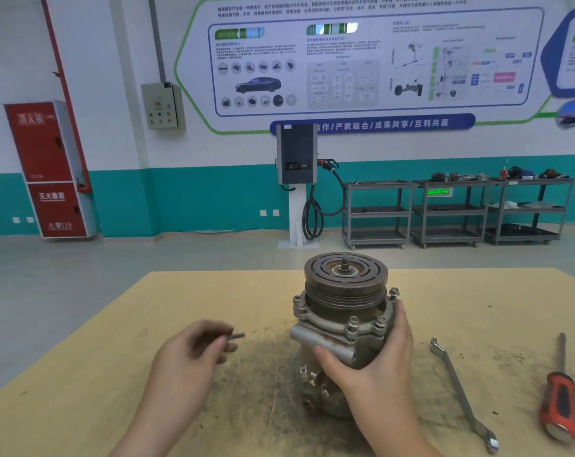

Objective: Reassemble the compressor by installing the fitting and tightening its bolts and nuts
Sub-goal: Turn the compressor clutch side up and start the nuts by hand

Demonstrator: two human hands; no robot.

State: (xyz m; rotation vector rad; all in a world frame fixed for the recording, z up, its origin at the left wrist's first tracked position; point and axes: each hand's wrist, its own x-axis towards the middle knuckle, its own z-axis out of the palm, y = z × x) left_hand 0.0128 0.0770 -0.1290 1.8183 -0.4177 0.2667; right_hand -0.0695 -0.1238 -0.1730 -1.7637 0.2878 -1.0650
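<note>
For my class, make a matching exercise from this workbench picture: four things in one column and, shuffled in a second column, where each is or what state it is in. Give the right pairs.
Things
1. compressor
2. wrench
3. screwdriver
4. small dark bolt

Places or states
A. lying farthest right on the table
B. pinched in the left hand
C. standing upright, gripped by the right hand
D. lying flat between the compressor and the red-handled tool

Pairs: 1-C, 2-D, 3-A, 4-B

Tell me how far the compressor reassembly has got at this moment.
Several bolts already stand in the compressor flange. The right hand steadies the body; the left hand pinches a small dark part, blurred. The wrench lies unused, so tightening probably remains.
</note>
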